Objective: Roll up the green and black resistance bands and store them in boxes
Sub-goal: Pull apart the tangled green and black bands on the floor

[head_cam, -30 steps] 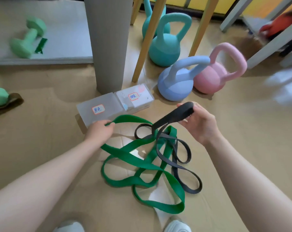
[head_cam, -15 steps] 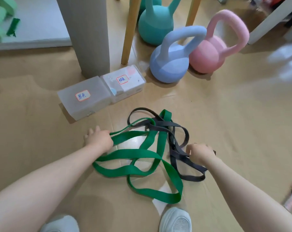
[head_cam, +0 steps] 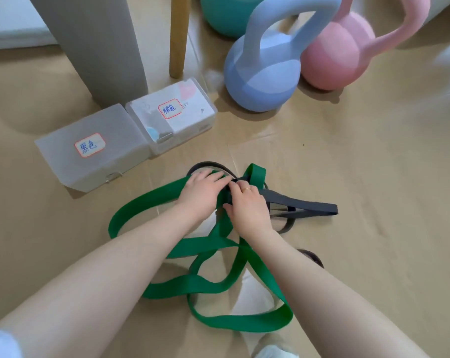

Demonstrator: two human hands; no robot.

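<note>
The green resistance band (head_cam: 146, 200) lies in wide loose loops on the brown floor in front of me. The black resistance band (head_cam: 306, 206) is tangled through it, and one folded end stretches flat to the right. My left hand (head_cam: 203, 189) is closed over the green band where the two bands cross. My right hand (head_cam: 247, 206) touches it there, fingers pinched on the black band at the knot. Two frosted plastic boxes stand shut beyond the bands: the left box (head_cam: 95, 161) and the right box (head_cam: 182, 120), each with a red-edged label.
A blue kettlebell (head_cam: 262, 81), a pink kettlebell (head_cam: 332, 58) and a teal kettlebell (head_cam: 226, 14) stand behind the boxes to the right. A grey pillar (head_cam: 102, 42) and a wooden leg (head_cam: 178, 34) rise just behind the boxes. My shoe (head_cam: 273, 353) shows at the bottom edge.
Both hands have come together at the middle of the tangle. The right hand left the black band's near loops, and a black end now lies stretched to the right. The view has moved closer.
</note>
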